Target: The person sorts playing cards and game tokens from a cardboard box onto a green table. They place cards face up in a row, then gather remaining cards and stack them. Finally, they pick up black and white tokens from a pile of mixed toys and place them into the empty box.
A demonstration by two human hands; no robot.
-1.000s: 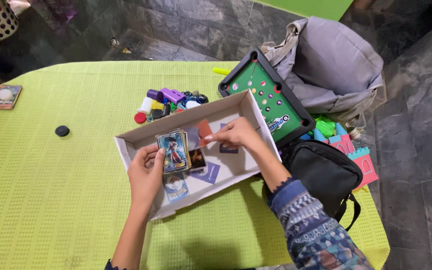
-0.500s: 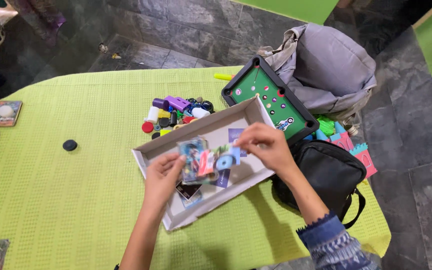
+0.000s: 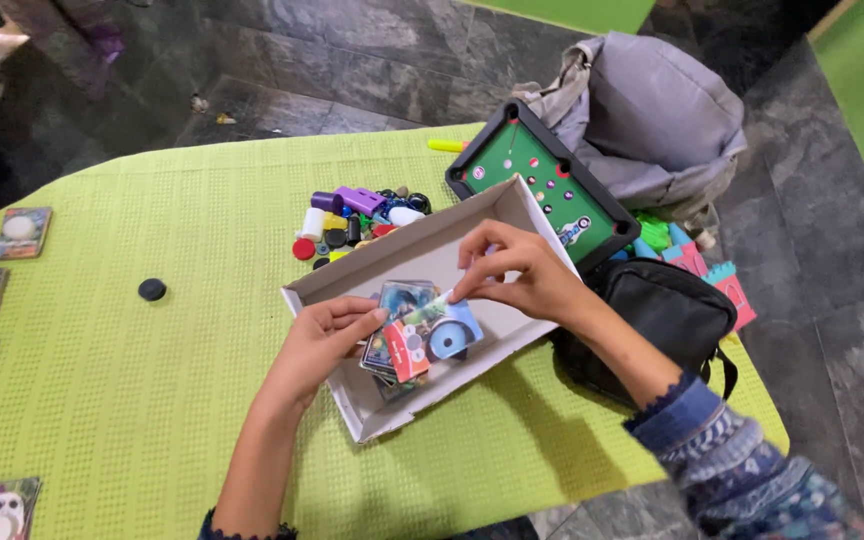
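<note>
A shallow white cardboard box lid (image 3: 347,280) lies on the green tablecloth. Over it my left hand (image 3: 327,335) holds a stack of trading cards (image 3: 397,320) by its left edge. My right hand (image 3: 517,272) pinches the top card (image 3: 442,335), a blue and red one, at its upper right corner and lays it on the stack. More cards lie in the lid under the stack, mostly hidden.
A pile of small coloured toys and caps (image 3: 357,222) sits behind the lid. A toy pool table (image 3: 542,185), grey backpack (image 3: 652,115) and black bag (image 3: 667,320) stand at the right. Cards (image 3: 20,230) line the left edge; a black disc (image 3: 152,289) lies alone.
My right hand picked a card out of the lid and brought it onto the stack in my left hand. The view shifted, so the lid sits further right.
</note>
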